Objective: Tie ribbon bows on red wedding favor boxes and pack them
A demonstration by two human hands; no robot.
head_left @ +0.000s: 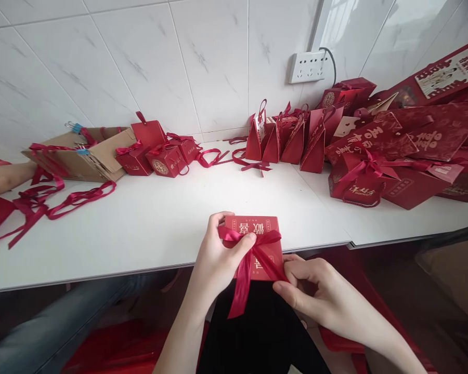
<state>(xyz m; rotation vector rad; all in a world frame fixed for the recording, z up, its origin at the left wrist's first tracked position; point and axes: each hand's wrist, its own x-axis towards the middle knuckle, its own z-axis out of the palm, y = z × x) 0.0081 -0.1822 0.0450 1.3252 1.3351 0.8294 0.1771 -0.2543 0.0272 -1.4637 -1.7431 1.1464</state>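
Observation:
A small red gift box [271,223] with gold lettering rests at the table's front edge, over my lap. Around it runs a dark red satin ribbon [239,291] tied in a bow, with one tail hanging down over the front. My left hand [222,254] grips the box from its left side, the thumb pressing on the bow's knot and the fingers behind the box. My right hand [312,288] pinches the other ribbon tail between thumb and forefinger at the box's lower right corner. The box's underside is hidden.
Finished-looking red boxes [166,160] stand by a cardboard box [101,161] with ribbons at back left. Several red bags [314,137] and boxes fill the right. Another person's arm [8,179] reaches in at left near loose ribbons [80,200]. A power strip [308,67] hangs on the tiled wall.

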